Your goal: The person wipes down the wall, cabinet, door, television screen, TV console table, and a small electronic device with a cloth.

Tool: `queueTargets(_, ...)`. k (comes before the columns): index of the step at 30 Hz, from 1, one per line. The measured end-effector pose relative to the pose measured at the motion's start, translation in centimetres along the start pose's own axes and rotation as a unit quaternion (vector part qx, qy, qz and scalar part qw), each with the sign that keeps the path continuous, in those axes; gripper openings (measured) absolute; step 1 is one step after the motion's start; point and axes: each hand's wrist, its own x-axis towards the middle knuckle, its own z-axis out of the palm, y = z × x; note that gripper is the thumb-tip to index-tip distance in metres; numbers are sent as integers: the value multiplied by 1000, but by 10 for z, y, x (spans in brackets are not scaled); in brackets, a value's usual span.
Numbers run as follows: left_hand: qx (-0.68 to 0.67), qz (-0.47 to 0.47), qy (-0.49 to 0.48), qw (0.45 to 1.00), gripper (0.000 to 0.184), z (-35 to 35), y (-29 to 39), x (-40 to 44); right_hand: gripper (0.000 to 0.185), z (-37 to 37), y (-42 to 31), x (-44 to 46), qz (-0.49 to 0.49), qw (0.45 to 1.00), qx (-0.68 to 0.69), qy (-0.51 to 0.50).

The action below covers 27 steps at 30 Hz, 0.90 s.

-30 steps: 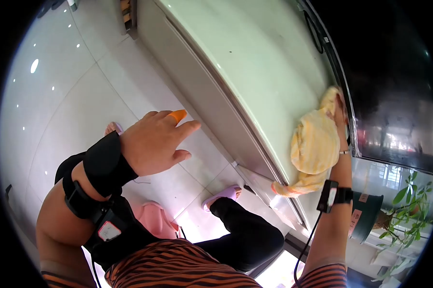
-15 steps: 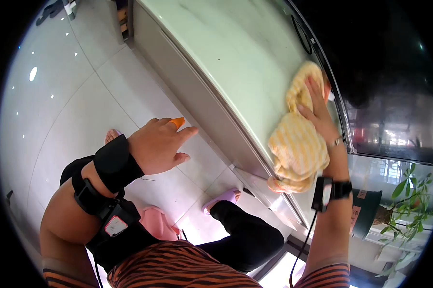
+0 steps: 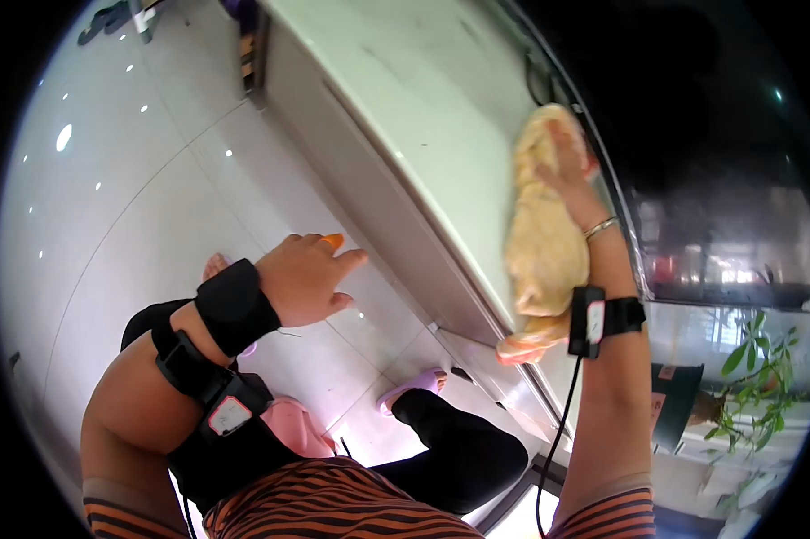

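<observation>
A yellow-and-white striped cloth point(image 3: 547, 238) lies bunched and stretched along the pale countertop point(image 3: 423, 117), with an orange-pink edge at its near end. My right hand point(image 3: 570, 171) presses on the far part of it, fingers stretched out and slightly blurred, thumb apart. Close beyond that hand runs the edge of a large black glossy screen point(image 3: 710, 180). My left hand point(image 3: 301, 278) hovers over the floor, away from the counter, palm down and holding nothing visible. Its thumb and index finger are apart, and something orange point(image 3: 333, 241) is around one finger.
The cabinet front point(image 3: 369, 153) drops from the counter's edge to the tiled floor point(image 3: 153, 207). A potted plant point(image 3: 679, 404) stands past the screen's near corner. A black cable point(image 3: 559, 431) hangs from my right wrist device. A pink item point(image 3: 299, 427) is near my feet.
My right hand and the cloth have shifted left along the counter, and the cloth has become narrower and more drawn out. My left hand has barely moved; the view has tilted slightly.
</observation>
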Motion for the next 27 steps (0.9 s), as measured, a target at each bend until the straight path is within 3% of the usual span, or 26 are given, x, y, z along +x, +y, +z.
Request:
queueTargets(3,-1,-16,-8,1000,53,-6,-2,2,67,-9,-39,-44,12,996,-68,-54)
queueTargets(8,-15,-35,-23,999,53,-16,-10,-5,57,-15,8,-178,179,981,49,48)
queueTargets(10,-26,-44,-40,998,54,-20,-13,-11,60,-26,4,-230,261,962,-60,45)
queueTargets(11,-15,-43,-32,998,54,-18,-12,-11,62,-19,11,-238,204,971,-86,93)
queueTargets(13,-1,-38,-18,999,54,-12,-17,-13,67,-2,14,-244,92,968,-142,184)
queueTargets(15,1,-34,-13,999,55,-6,-20,-12,71,13,12,-226,294,949,17,116)
queueTargets(16,5,-30,-10,999,56,-6,-21,-10,79,17,-23,-194,274,927,184,177)
queueTargets(17,6,-33,-10,999,56,-8,-21,-8,93,20,-56,-167,293,941,88,143)
queueTargets(21,2,-23,10,1000,59,-7,-19,1,74,28,-152,-91,140,976,43,160)
queueTargets(24,1,22,34,999,64,1,-17,13,68,33,-158,-74,88,987,33,132)
queueTargets(26,-2,43,34,999,67,12,-25,6,54,24,-141,-84,195,964,95,156)
queueTargets(27,-3,53,35,998,68,16,-26,8,53,20,-130,-89,256,948,43,182)
